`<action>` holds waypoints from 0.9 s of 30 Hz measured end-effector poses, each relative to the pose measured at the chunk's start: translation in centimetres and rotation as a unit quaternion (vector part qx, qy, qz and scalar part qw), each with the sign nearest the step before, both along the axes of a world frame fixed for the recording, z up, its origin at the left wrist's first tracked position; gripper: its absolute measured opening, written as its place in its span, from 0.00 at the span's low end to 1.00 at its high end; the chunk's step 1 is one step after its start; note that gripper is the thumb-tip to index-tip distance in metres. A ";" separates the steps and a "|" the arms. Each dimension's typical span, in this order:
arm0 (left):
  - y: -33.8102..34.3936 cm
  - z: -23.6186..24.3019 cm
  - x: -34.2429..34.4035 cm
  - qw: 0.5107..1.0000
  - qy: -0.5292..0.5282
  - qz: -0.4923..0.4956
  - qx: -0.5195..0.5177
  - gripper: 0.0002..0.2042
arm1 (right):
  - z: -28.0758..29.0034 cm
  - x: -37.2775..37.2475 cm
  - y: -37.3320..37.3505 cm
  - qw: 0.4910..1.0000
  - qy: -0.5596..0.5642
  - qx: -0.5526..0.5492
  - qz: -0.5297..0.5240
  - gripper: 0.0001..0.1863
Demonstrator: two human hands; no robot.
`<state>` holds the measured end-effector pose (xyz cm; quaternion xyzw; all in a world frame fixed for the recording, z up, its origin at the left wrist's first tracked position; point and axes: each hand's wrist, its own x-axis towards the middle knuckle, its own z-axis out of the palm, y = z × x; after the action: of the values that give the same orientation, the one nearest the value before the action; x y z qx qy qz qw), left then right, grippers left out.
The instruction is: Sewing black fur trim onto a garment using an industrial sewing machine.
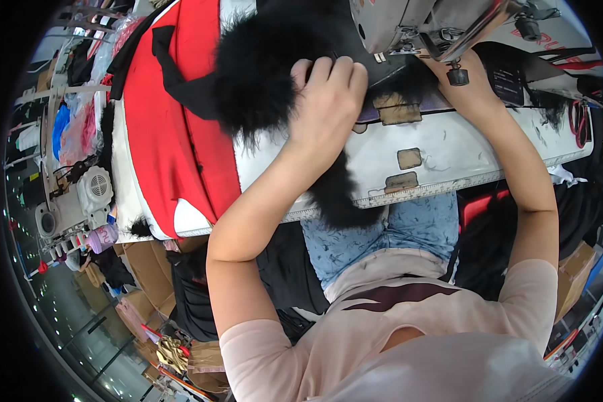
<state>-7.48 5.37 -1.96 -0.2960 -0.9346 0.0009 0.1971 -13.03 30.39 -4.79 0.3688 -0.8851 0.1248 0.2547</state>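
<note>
Black furry fabric [258, 74] lies bunched over the sewing bed, and one strip of it hangs over the front edge onto my lap. My left hand [328, 100] is closed on this fabric, its fingers curled into the pile left of the needle area. At the right, my right hand [465, 84] reaches under the sewing machine [422, 27] head, by the fabric beside the presser foot [380, 57]. Its fingers are mostly hidden by machine parts and fur, so their grip is unclear.
Red fabric [171, 127] with a black strap [181, 84] covers the left of the white table [449, 144]. A measuring tape runs along the front edge. Red-handled scissors [578, 124] lie at the far right. Cardboard boxes [147, 275] stand at lower left, near a white motor-like unit [95, 191].
</note>
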 end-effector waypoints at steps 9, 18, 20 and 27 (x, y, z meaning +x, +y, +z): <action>-0.3 0.1 -0.6 0.999 -0.005 -0.043 0.003 0.15 | 0.3 -0.2 -0.5 0.980 -0.176 -0.006 -0.090 0.04; 2.0 0.4 0.3 0.994 0.009 -0.048 -0.093 0.18 | 2.0 1.0 0.3 0.987 -0.151 0.045 0.006 0.13; 1.8 0.9 1.0 0.994 -0.025 -0.044 -0.093 0.18 | 2.4 1.3 -1.2 0.979 -0.205 -0.011 -0.005 0.12; 0.1 0.4 1.7 0.999 0.008 -0.051 -0.016 0.17 | 2.0 1.7 -1.1 0.988 -0.134 -0.069 0.041 0.13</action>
<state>-5.73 5.44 -1.59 -0.3466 -0.9166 0.0086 0.1993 -11.35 29.30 -2.82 0.3667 -0.8846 0.2441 0.1532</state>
